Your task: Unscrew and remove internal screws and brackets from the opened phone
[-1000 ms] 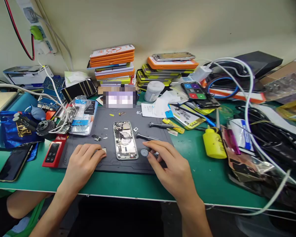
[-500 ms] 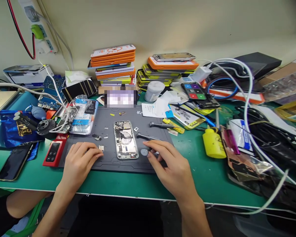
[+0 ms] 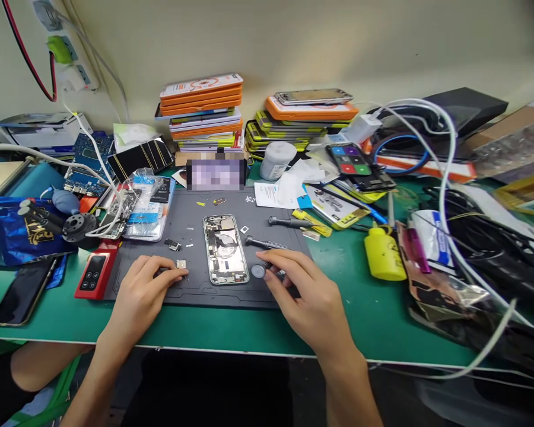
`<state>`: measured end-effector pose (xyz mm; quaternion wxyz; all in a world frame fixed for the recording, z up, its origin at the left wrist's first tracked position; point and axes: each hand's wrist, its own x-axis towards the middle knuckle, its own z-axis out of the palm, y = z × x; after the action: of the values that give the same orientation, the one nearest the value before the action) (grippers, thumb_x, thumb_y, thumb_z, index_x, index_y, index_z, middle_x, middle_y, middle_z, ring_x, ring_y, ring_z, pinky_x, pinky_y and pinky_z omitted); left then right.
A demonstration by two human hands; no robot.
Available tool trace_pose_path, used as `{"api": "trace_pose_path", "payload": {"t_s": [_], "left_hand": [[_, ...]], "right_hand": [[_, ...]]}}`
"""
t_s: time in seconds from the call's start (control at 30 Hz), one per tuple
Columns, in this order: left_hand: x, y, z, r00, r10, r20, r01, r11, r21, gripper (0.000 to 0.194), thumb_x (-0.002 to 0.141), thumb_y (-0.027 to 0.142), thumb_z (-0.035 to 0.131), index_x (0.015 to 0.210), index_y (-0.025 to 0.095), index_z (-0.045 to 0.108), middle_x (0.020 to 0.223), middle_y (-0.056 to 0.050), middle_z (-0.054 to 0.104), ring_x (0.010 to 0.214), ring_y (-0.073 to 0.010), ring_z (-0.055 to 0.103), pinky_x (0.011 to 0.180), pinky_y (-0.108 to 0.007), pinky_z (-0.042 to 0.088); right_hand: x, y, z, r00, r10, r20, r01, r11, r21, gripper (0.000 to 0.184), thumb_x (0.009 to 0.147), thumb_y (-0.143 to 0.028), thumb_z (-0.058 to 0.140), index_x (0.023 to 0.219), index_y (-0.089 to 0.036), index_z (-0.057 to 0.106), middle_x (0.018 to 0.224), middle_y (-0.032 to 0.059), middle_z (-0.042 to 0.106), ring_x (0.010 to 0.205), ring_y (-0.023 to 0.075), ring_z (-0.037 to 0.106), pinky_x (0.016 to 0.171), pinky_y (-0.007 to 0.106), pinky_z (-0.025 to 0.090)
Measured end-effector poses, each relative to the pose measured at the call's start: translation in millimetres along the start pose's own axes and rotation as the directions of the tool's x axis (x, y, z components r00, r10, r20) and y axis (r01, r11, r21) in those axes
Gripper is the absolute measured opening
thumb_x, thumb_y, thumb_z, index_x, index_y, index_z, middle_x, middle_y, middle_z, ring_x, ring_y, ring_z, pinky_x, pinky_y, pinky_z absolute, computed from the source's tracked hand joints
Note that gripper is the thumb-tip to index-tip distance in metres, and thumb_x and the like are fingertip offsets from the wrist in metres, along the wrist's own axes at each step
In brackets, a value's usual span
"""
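Observation:
On the dark grey mat (image 3: 160, 293) lies an opened phone (image 3: 225, 252), its circuit board and bare inside showing. My right hand (image 3: 302, 290) grips a screwdriver (image 3: 258, 271) by its dark handle, the round grey cap turned toward the phone; its tip is hidden by the fingers. To the phone's left, my left hand (image 3: 146, 287) rests with thumb and fingertips pressed together, right beside a small metal part (image 3: 181, 264). Whatever may be pinched there is too small to make out. A small black component (image 3: 173, 244) lies just beyond those fingers.
Two more screwdrivers (image 3: 267, 243) lie right of the phone. A red device with buttons (image 3: 95, 276) borders the mat's left edge. A yellow bottle (image 3: 385, 254) and tangled cables stand to the right. Stacked boxes (image 3: 202, 112) line the wall. Another person's limb shows at lower left.
The view has shifted slightly. The screwdriver's round cap has tipped a little leftward, toward the phone, in my right hand. My left hand stays by the small metal part.

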<state>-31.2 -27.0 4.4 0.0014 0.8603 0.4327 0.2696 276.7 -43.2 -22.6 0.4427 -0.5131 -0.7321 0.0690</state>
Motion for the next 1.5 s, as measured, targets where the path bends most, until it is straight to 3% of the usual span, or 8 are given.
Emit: {"api": "trace_pose_path", "payload": {"t_s": [0.17,0.4,0.53,0.63,1.0,1.13,1.33,1.5], "left_hand": [[-1,-1,0.1,0.999,-0.042,-0.02,0.042,0.999,0.003,0.024,0.11,0.015,0.058,0.117,0.025,0.078,0.105,-0.006,0.074,0.094,-0.0211,0.064,0.086,-0.035,0.055],[-2,-2,-0.1,0.991,-0.104,-0.078,0.107,0.994,0.032,0.016,0.109,0.02,0.064,0.116,0.024,0.078,0.104,-0.006,0.07,0.095,-0.0216,0.063,0.088,-0.036,0.052],[-5,-8,0.6,0.959,-0.237,-0.155,0.25,0.966,0.07,0.017,0.11,0.027,0.063,0.118,0.023,0.078,0.109,-0.007,0.072,0.101,-0.026,0.064,0.093,-0.042,0.052],[-8,-14,2.0,0.935,-0.333,-0.119,0.343,0.936,0.079,0.025,0.111,0.033,0.061,0.127,0.023,0.077,0.114,-0.008,0.073,0.105,-0.0289,0.064,0.095,-0.044,0.051],[-14,-16,-3.6,0.951,-0.31,-0.024,0.31,0.951,0.014,0.026,0.113,0.036,0.058,0.118,0.025,0.08,0.119,-0.007,0.074,0.11,-0.0248,0.068,0.1,-0.04,0.053],[-14,-13,-6.7,0.942,-0.333,-0.039,0.331,0.942,-0.054,0.017,0.11,0.033,0.062,0.108,0.025,0.077,0.113,-0.003,0.077,0.108,-0.0218,0.069,0.1,-0.035,0.053],[-13,6,-6.1,0.836,-0.513,-0.197,0.495,0.858,-0.134,0.014,0.108,0.038,0.068,0.113,0.027,0.074,0.106,0.001,0.079,0.084,-0.0155,0.068,0.083,-0.028,0.054],[-7,33,8.1,0.944,-0.301,-0.138,0.274,0.944,-0.184,0.007,0.109,0.028,0.067,0.112,0.026,0.072,0.103,0.002,0.079,0.084,-0.0127,0.071,0.084,-0.024,0.056]], "right_hand": [[-4,0,1,0.998,0.044,-0.055,-0.042,0.999,0.028,0.023,0.107,-0.019,0.063,0.127,-0.025,0.073,0.121,0.0098,0.08,0.1,0.0231,0.079,0.071,0.032,0.066],[-10,-1,4,0.902,0.372,-0.22,-0.294,0.902,0.317,0.024,0.109,-0.029,0.062,0.132,-0.024,0.065,0.116,0.0088,0.082,0.075,0.0173,0.078,0.065,0.031,0.068],[-6,-2,4,0.895,0.405,-0.189,-0.327,0.881,0.341,0.033,0.108,-0.03,0.061,0.141,-0.024,0.059,0.113,0.0099,0.082,0.071,0.0171,0.075,0.066,0.033,0.069],[-5,-2,4,0.895,0.404,-0.19,-0.329,0.885,0.33,0.038,0.109,-0.029,0.06,0.146,-0.024,0.056,0.115,0.0108,0.081,0.071,0.0171,0.074,0.07,0.035,0.07],[-7,1,3,0.881,0.447,-0.155,-0.387,0.869,0.308,0.044,0.11,-0.037,0.058,0.152,-0.026,0.053,0.115,0.0108,0.08,0.08,0.0206,0.075,0.074,0.04,0.068],[-8,0,3,0.89,0.421,-0.177,-0.359,0.884,0.298,0.046,0.109,-0.031,0.058,0.154,-0.025,0.051,0.109,0.0093,0.078,0.086,0.0217,0.074,0.075,0.038,0.063],[-9,0,-2,0.943,0.234,-0.238,-0.145,0.929,0.34,0.034,0.107,-0.014,0.044,0.137,-0.027,0.057,0.087,-0.0019,0.061,0.07,0.0144,0.067,0.068,0.03,0.058],[-6,-3,-2,0.984,0.084,-0.159,-0.05,0.977,0.206,0.027,0.105,-0.014,0.055,0.128,-0.025,0.064,0.085,-0.0022,0.059,0.059,0.0114,0.052,0.054,0.025,0.046]]}}
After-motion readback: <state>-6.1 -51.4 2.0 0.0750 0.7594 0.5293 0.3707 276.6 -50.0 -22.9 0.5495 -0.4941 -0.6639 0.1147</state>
